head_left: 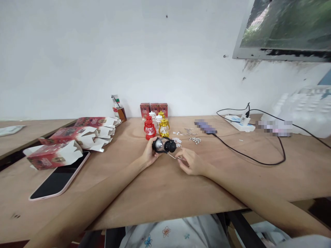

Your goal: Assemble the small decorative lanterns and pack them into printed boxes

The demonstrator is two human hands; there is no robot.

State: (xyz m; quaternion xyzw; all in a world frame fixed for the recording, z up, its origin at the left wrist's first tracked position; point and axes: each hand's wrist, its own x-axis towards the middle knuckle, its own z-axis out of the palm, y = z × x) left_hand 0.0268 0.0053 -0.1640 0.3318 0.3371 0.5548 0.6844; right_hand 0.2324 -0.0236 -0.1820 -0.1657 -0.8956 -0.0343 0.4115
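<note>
My left hand (150, 152) is closed around the base of a small black lantern (162, 145), which lies tilted on its side with its top toward the right. A thin bent wire handle (171, 156) extends from the lantern toward my right hand (190, 161), whose fingers are pinched on its end. Just behind stand a red lantern (150, 129), gold lanterns (163, 128) and white lanterns (158, 120). Close to my right hand lie a cluster of small round button cells (195, 140), loose wire pieces (189, 131) and white scraps (177, 140).
Red boxes (154, 109) stand against the wall. Opened red cartons (55, 154) and a phone (60, 176) lie at left, with a bottle (119, 110) behind. On the right are a blurred-out device (205, 126), a black cable (241, 156), a power strip (239, 124) and white plastic packaging (305, 106).
</note>
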